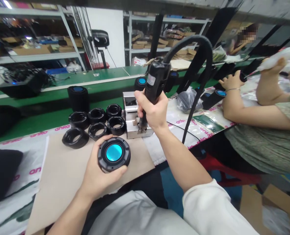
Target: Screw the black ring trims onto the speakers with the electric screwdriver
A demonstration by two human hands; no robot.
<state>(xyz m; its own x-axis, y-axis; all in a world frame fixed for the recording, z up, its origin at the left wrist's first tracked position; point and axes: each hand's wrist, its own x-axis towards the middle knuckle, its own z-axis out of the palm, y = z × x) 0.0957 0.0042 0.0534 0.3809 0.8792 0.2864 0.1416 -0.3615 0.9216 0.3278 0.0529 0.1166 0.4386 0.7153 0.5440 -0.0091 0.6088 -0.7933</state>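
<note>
My left hand point(103, 173) is wrapped around a black round speaker point(126, 156) with a shiny blue disc facing up, above the cardboard sheet point(57, 176). My right hand point(152, 109) grips a black electric screwdriver point(157, 76), held upright with a thick cable looping from its top. Its lower end is at the front of a silver metal box, apparently a screw feeder point(131, 125); whether the bit touches a screw cannot be made out. Several black rings point(76, 137) lie on the bench just beyond my left hand.
A tall black cylinder point(78, 99) with a blue top stands behind the rings. At right, a co-worker's hands point(233, 80) handle a black part and a white bottle point(279, 60). Clear plastic bags point(189, 99) lie between us. The screwdriver cable hangs beside my right forearm.
</note>
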